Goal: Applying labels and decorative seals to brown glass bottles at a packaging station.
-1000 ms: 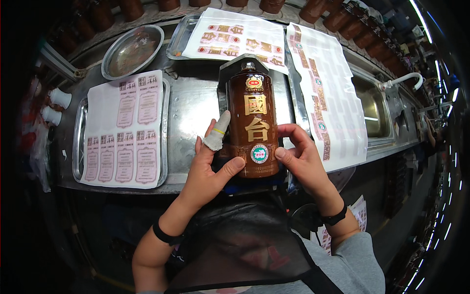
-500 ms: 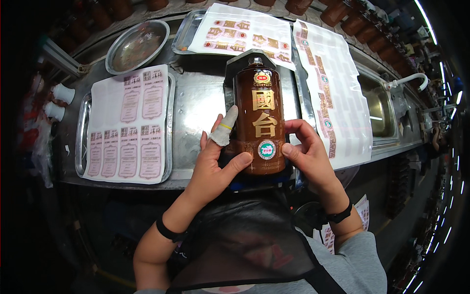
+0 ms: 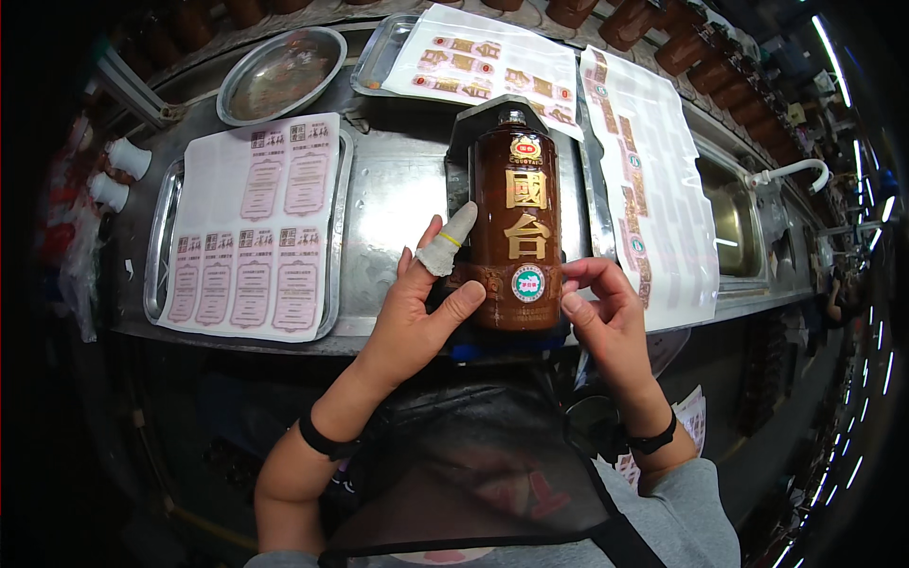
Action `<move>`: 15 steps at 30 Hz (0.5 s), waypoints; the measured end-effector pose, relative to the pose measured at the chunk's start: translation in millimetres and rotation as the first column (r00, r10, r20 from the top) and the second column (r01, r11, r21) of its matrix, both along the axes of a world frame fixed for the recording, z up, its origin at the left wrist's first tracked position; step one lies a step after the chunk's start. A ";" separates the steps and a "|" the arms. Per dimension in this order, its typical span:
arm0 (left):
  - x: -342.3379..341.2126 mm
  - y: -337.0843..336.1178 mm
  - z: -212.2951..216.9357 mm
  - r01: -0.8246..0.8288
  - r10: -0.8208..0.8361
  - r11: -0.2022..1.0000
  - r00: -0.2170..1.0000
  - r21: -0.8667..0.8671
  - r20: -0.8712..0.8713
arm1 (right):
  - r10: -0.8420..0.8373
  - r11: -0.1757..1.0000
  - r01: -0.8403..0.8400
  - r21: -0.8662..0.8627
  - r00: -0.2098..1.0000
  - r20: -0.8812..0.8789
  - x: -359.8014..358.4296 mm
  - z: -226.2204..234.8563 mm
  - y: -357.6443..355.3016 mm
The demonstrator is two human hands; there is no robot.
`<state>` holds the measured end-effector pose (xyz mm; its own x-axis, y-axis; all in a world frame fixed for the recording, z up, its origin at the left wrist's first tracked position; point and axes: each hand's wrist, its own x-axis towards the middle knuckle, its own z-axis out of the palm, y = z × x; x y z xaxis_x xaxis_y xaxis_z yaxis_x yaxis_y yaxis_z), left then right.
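Note:
A brown glossy bottle (image 3: 516, 194) with large gold characters and a red emblem lies on a dark cradle (image 3: 461, 142), neck pointing away from me. Around its lower body runs a brown band label with a round green-and-white seal (image 3: 527, 282). My left hand (image 3: 417, 312) grips the bottle's left side, thumb at the band's left end, its index finger in a pale finger cover with a yellow band. Beside the bottle's right edge is my right hand (image 3: 611, 317), thumb and index finger bent and apart at the tips. Whether those tips touch the band's end is hard to tell.
On the left, a metal tray (image 3: 343, 189) carries a sheet of pink labels (image 3: 256, 227). Behind stand a metal bowl (image 3: 284, 76) and another tray with a gold label sheet (image 3: 473, 62). A long label sheet (image 3: 663, 189) lies right, before a sink (image 3: 734, 222) and tap (image 3: 791, 175).
My right thumb has come off the band's face and my right hand sits at the bottle's edge. The view has shifted slightly; my left hand keeps its place on the bottle.

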<state>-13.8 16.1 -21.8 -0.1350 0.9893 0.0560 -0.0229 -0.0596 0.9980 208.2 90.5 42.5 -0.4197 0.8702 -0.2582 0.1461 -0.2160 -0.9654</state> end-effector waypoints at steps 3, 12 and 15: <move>0.5 0.0 1.0 0.008 -0.008 1.000 1.000 0.009 -0.013 | 0.023 1.000 -0.022 0.020 0.999 -0.030 -2.6 -5.8 -2.2; 0.9 -3.1 -0.1 0.040 -0.040 0.999 0.990 0.002 -0.132 | 0.056 0.998 -0.055 0.029 0.998 -0.018 -4.4 -7.4 3.1; 0.6 -3.0 -1.1 0.040 -0.039 0.999 0.991 0.004 -0.128 | 0.060 0.998 -0.060 0.020 0.998 -0.023 -5.4 -7.4 3.9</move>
